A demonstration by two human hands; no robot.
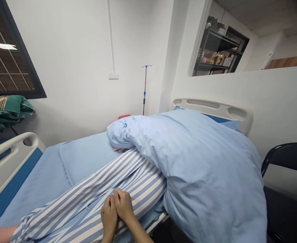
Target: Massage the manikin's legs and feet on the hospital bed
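Note:
My left hand [109, 214] and my right hand [123, 204] are side by side and touching, both with curled fingers. They are over the thigh area of blue-and-white striped trousers [143, 182], worn by a figure lying on the bed. Whether the fingers pinch the cloth is hidden from this angle. A puffed-up light blue quilt [201, 158] covers the figure's upper body and head end. From under its left edge stick out a few fingertips [119, 149]. One bare lower leg [0, 234] shows at the bottom left corner.
The bed has a cream headboard [215, 104] and a cream-and-blue footboard [14, 152]. Behind stand an IV pole [145, 84] and a red object [124, 116]. A black chair [289, 189] is at right, a green cloth bundle [8, 111] at left.

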